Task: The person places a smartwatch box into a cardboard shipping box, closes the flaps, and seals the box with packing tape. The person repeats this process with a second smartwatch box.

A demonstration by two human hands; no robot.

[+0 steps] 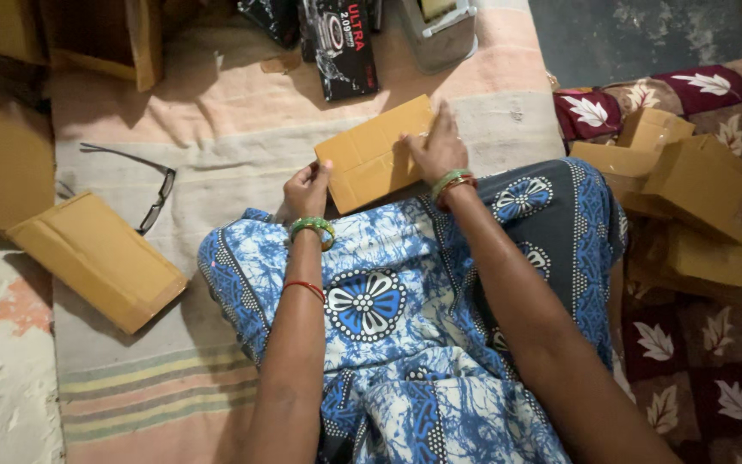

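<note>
The flat brown cardboard box [374, 153] lies on the striped mat [216, 172], long axis running eight to two o'clock, left hand [307, 191] pinching its eight-o'clock corner, right hand [438, 148] pressing flat, fingers spread, at three o'clock.

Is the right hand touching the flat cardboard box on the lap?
Touching. The head view shows the right hand pressed flat on the cardboard box, fingers spread across its top.

Tan box [371, 155], blue floral-print cloth [388, 301]
</note>
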